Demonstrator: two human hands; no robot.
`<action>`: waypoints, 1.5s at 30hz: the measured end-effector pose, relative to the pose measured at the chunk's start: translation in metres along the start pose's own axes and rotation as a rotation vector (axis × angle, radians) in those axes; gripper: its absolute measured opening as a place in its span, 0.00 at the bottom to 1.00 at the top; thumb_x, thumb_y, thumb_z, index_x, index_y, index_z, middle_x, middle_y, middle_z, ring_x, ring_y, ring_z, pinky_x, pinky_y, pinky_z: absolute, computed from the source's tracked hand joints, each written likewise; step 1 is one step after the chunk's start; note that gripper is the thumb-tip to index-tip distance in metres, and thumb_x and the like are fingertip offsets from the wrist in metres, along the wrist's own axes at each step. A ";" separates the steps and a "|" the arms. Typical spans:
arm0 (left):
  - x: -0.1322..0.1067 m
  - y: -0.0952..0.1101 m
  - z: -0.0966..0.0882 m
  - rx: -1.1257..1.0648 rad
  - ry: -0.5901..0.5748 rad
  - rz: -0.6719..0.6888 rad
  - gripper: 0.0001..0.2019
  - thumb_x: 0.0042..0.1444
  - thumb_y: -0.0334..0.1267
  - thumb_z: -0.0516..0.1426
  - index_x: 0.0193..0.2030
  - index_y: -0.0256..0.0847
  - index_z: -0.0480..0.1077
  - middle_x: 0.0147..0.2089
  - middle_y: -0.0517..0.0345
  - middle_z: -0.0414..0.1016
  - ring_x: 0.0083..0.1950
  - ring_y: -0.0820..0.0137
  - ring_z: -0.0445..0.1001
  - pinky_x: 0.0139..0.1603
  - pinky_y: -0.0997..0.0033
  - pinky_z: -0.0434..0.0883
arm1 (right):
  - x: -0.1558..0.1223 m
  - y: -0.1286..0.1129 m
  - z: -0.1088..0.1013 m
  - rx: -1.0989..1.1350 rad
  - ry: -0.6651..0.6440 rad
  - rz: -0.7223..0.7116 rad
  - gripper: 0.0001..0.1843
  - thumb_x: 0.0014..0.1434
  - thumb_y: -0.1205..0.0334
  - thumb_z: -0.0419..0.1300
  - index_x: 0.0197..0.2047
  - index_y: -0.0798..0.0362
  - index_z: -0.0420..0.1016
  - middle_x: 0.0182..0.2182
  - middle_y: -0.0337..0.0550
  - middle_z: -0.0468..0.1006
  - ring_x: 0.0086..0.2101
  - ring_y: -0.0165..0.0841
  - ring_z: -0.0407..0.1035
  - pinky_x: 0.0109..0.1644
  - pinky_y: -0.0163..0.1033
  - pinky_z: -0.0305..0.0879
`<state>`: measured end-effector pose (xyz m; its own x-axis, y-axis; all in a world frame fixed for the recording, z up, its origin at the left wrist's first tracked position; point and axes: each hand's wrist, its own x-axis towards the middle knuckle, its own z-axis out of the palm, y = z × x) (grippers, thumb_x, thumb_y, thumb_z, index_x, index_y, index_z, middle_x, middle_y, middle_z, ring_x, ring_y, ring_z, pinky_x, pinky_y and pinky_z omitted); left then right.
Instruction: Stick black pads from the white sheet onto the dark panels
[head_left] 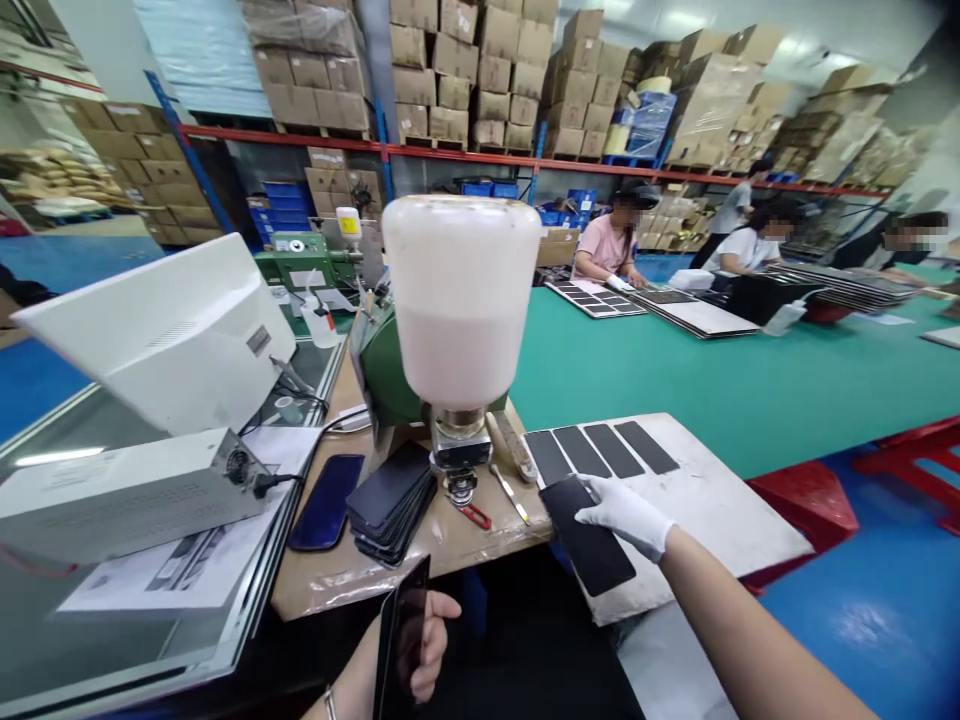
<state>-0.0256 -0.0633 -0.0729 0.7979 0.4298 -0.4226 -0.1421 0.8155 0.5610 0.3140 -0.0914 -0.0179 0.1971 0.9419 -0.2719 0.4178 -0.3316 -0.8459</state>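
Low in the view, my left hand (429,650) is bare and wrapped round a thin, glossy black panel (399,645), about phone-sized and held nearly on edge. My right hand (626,512) wears a white glove and grips a matte black rectangular panel (592,545) by its long edge, over the near left corner of a white board (712,500). Several similar dark panels (589,450) lie in a row along the board's far side. Left of centre, a stack of black panels (394,490) sits on the brown-covered bench (442,560).
An upturned translucent bottle (463,300) with pinkish-white contents stands above a metal nozzle head (461,455). Close by lie a dark blue phone (328,500), a red clip (475,516) and a slim tool (510,495). A white monitor (172,340) stands left; co-workers (611,240) sit beyond the green table (600,360).
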 end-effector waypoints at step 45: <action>-0.030 0.053 0.034 1.068 0.196 0.541 0.47 0.38 0.61 0.61 0.63 0.42 0.56 0.57 0.44 0.67 0.52 0.57 0.69 0.53 0.58 0.65 | -0.047 -0.051 0.058 0.679 -0.370 -0.003 0.19 0.56 0.47 0.55 0.29 0.56 0.71 0.16 0.41 0.75 0.13 0.27 0.63 0.16 0.31 0.56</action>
<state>-0.0373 -0.0461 -0.0060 0.6693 0.7430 -0.0009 0.1990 -0.1781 0.9637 0.2324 -0.1155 0.0116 -0.1619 0.9389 -0.3036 -0.2411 -0.3360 -0.9105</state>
